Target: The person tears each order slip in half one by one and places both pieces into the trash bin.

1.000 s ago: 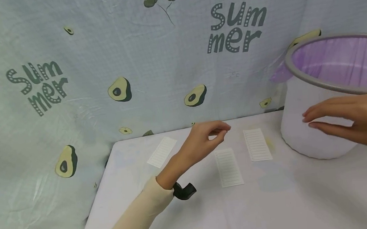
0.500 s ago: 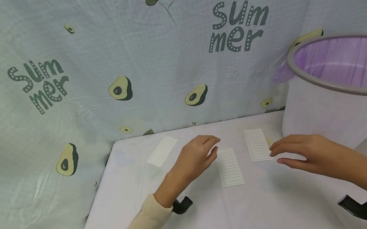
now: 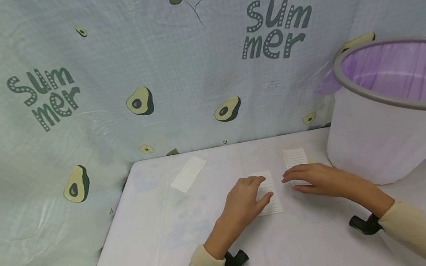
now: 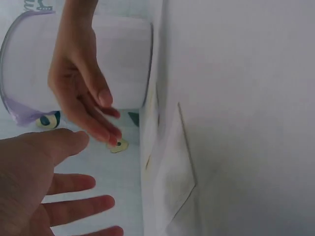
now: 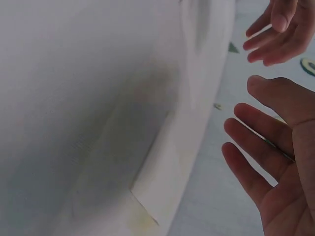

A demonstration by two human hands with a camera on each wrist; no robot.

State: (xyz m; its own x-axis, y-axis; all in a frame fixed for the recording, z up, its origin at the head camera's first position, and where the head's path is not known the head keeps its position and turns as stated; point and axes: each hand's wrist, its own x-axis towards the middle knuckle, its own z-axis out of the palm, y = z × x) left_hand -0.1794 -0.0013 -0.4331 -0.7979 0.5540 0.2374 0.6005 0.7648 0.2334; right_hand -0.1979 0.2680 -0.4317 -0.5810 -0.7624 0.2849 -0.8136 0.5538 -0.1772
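Note:
Three white lined cards lie on the white-covered table. My left hand (image 3: 242, 202), fingers loosely bent and holding nothing, hovers over the middle lined card (image 3: 273, 201) and hides part of it. The right lined card (image 3: 295, 157) is partly covered by my right hand (image 3: 317, 178), which is also free, with thumb and fingers apart. Farther left lies a third, slanted lined card (image 3: 188, 174), away from both hands. In the left wrist view a card (image 4: 177, 172) lies beyond the left fingers; the right wrist view shows a card (image 5: 162, 177) beside the right fingers.
At the right stands a white bin (image 3: 381, 143) with a grey rim and a purple liner (image 3: 401, 70). A patterned sheet with avocados and lettering (image 3: 177, 68) hangs behind the table (image 3: 143, 249). Both wrists carry black camera mounts.
My right hand has come left and down from in front of the bin to the right card. The left hand has lowered to the middle card. All three cards stay in place.

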